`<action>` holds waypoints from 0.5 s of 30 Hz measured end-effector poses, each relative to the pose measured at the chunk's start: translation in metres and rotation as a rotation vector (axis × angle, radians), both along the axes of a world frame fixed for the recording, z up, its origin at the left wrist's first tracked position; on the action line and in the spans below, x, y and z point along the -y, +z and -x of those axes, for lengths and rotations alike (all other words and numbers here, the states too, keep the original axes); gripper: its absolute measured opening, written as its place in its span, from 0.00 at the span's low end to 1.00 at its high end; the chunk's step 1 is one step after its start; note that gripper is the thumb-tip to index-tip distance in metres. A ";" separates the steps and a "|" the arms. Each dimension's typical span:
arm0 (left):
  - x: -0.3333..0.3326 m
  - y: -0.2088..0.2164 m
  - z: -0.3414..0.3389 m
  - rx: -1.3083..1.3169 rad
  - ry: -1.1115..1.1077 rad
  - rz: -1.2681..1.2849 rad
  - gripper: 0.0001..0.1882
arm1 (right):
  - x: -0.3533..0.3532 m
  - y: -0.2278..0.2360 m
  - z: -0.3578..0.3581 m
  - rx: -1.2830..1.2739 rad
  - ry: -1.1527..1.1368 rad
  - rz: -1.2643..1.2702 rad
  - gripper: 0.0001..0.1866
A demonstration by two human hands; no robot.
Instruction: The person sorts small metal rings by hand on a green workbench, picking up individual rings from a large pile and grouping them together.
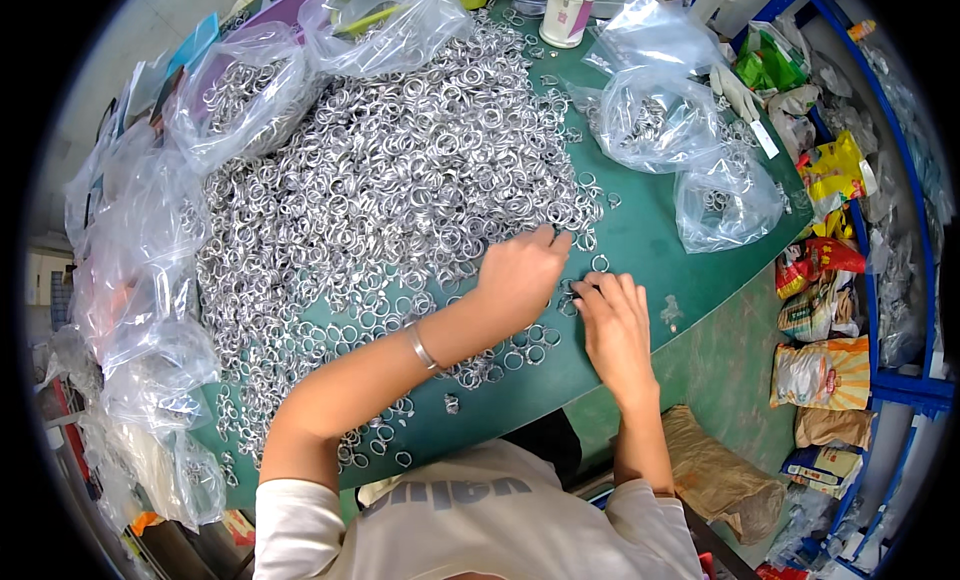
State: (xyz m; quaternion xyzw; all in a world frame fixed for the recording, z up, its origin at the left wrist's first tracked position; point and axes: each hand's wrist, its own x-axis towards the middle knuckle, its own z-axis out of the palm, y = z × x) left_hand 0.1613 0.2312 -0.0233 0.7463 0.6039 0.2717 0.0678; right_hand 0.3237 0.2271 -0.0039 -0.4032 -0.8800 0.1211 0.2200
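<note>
A broad heap of silver metal rings spreads over the green table. My left hand reaches across to the heap's right edge, its fingers bent and drawn together among the rings. What is between those fingertips is hidden. Just right of it, my right hand rests low over the table with its fingers curled. Its fingertips are at a few loose rings, and anything they grip is too small to make out. One single ring lies just beyond the right fingers. A silver bangle circles my left wrist.
Clear plastic bags holding rings stand at the right, near a white bottle. More clear bags line the left edge. A purple bin is at the back left. Blue shelving with colourful packages stands on the right.
</note>
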 end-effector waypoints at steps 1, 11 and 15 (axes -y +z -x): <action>-0.004 -0.005 -0.004 -0.045 -0.002 0.008 0.06 | 0.000 0.000 0.001 0.006 -0.002 -0.010 0.10; 0.010 0.017 0.042 1.882 -0.115 1.086 0.08 | -0.010 0.000 -0.005 -0.258 -0.066 0.249 0.09; 0.011 0.023 0.035 1.785 0.031 1.026 0.12 | -0.038 0.003 0.004 -0.176 -0.201 0.009 0.10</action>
